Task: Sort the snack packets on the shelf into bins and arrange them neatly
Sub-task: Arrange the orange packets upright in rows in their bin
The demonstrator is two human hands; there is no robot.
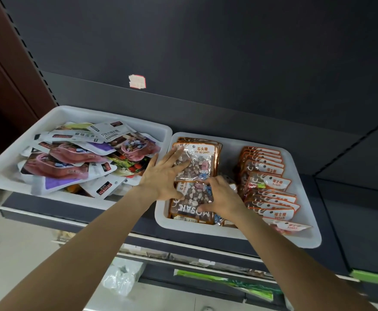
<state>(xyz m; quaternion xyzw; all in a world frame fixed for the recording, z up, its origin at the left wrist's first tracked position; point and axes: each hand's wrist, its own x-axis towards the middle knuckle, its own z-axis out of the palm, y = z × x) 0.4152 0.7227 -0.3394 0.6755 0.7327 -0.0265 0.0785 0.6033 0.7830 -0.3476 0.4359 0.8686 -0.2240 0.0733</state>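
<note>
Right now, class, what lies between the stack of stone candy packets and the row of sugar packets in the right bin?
In the head view, the right hand and a strip of bare white bin floor separate the stone candy packets from the sugar packets.

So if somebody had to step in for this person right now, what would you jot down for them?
Left hand: open, fingers flat on the upper stone candy packet.
Right hand: open, resting on the lower stone candy packet.
Right bin: stone candy stacked in its left half, sugar packets in an overlapping row along its right half.
Left bin: a jumbled heap of mixed packets.
Done: the right bin is nearly neat.
Left: square up the stone candy, then sort and tidy the left bin.
</note>
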